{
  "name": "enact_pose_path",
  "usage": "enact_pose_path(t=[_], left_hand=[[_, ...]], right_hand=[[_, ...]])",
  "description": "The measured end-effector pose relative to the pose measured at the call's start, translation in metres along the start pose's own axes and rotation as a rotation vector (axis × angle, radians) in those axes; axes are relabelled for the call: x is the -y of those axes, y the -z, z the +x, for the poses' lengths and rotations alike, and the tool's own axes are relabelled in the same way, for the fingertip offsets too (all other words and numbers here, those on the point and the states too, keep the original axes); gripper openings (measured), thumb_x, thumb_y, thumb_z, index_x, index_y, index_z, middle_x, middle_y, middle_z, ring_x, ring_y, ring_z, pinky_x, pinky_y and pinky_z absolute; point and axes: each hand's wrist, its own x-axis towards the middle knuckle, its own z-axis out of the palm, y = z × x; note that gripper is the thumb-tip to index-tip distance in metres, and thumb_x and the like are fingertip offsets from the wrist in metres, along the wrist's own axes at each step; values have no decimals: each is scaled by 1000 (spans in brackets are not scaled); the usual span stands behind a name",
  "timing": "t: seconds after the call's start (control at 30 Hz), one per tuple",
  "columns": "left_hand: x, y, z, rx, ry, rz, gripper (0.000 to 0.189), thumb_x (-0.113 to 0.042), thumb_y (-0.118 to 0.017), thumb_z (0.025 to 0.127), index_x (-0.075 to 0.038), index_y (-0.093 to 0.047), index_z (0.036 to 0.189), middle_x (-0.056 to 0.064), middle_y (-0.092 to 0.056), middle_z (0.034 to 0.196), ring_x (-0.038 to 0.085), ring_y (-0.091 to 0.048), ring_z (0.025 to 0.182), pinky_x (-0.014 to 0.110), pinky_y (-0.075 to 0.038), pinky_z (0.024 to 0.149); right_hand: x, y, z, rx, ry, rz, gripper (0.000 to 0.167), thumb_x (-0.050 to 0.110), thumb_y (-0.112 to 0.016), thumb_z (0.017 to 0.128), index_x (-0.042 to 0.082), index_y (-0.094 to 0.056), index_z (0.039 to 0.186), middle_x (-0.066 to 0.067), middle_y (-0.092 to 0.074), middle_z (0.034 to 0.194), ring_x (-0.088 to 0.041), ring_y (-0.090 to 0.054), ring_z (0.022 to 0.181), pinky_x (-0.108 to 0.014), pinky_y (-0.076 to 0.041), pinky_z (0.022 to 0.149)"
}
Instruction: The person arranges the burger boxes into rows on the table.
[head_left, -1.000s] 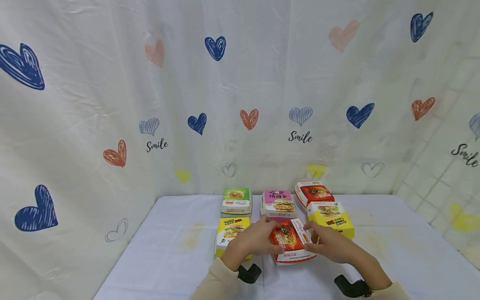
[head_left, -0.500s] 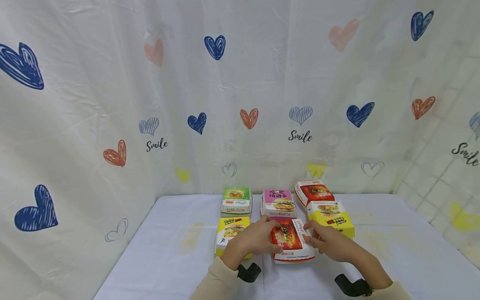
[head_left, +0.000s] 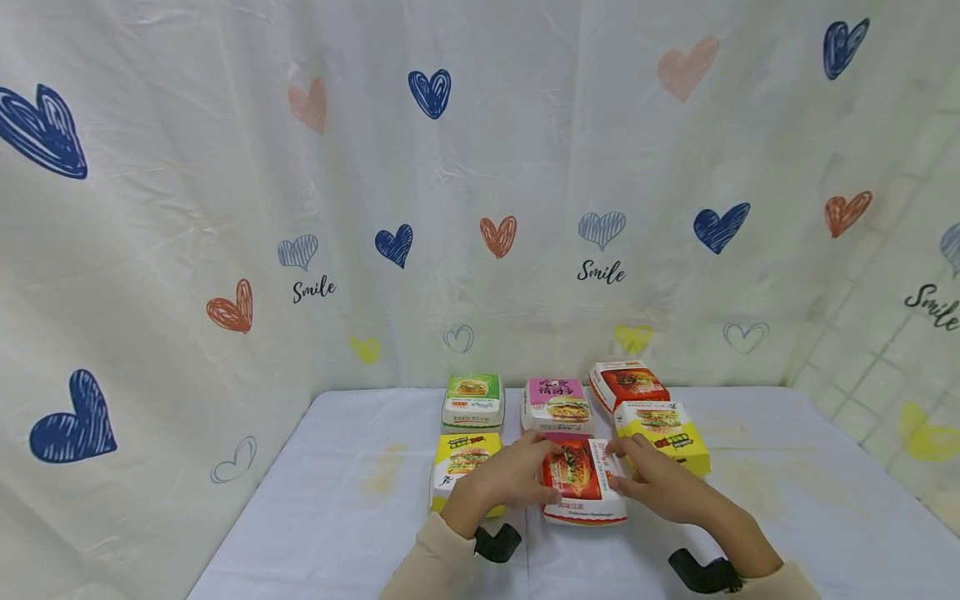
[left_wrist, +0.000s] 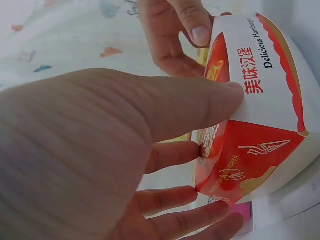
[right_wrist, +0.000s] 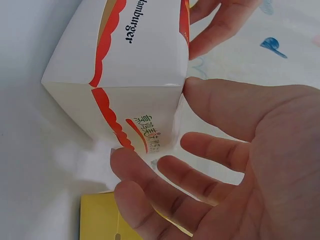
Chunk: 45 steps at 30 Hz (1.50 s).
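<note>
A red and white hamburger box (head_left: 576,471) sits front and centre among several burger boxes on the white-covered table. My left hand (head_left: 510,475) grips its left side, thumb (left_wrist: 220,100) over the near top edge and fingers towards the far corner. On the other side is my right hand (head_left: 660,479); its thumb (right_wrist: 210,100) reaches the box's near top corner and its relaxed fingers spread along the right side. The lettered near face of the box shows in both wrist views.
A yellow box (head_left: 453,467) lies left, with a green box (head_left: 472,400) behind it. A pink box (head_left: 557,406) stands behind the centre one. To the right are another yellow box (head_left: 663,429) and a red box (head_left: 626,383). A heart-printed curtain (head_left: 525,167) hangs behind.
The red and white box has turned slightly, its near edge shifting a little to the left. My right hand's fingers have spread and loosened at its side. The left hand has barely moved.
</note>
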Motion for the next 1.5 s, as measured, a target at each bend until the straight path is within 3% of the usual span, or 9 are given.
enact_pose_path(t=[0.27,0.53,0.67,0.87,1.13,1.5], left_hand=[[0,2,-2,-3,8,-35,59,-32,-83,85,-31,-61,140,-3,-45,155,18,-54,128,41,-54,104],[0,1,-1,-17,6,-23,53,-29,-80,89,-32,-63,138,-3,-51,146,15,-57,120,38,-54,103],[1,0,0,-41,10,-21,50,-26,-79,89,-31,-64,136,-3,-54,143,14,-57,112,35,-55,99],[4,-3,4,-88,30,-8,46,-20,-79,89,-31,-67,133,-1,-55,144,16,-57,113,35,-57,96],[4,-3,5,-151,28,42,40,-20,-77,92,-24,-68,131,-2,-60,128,11,-57,101,27,-56,88],[7,-11,8,-230,8,124,33,-19,-71,95,-23,-69,128,-3,-59,119,10,-53,97,28,-56,89]], right_hand=[[1,-2,1,20,-36,38,67,37,-76,91,11,-47,145,-9,-54,122,-17,-52,80,-26,-50,62],[1,-3,1,18,-32,26,63,37,-77,90,11,-51,141,-9,-53,124,-17,-52,82,-25,-49,62],[1,-3,1,17,-23,18,61,36,-78,89,10,-53,139,-9,-52,117,-17,-51,84,-25,-49,62],[1,-2,1,16,-30,7,59,35,-79,89,12,-54,137,-7,-54,114,-17,-51,86,-25,-49,64],[0,-1,1,12,-7,-5,54,32,-77,91,10,-55,135,-6,-57,112,-17,-53,88,-24,-50,69],[1,0,0,26,-18,17,56,32,-76,92,5,-54,136,-2,-58,91,-17,-53,78,-26,-46,62]])
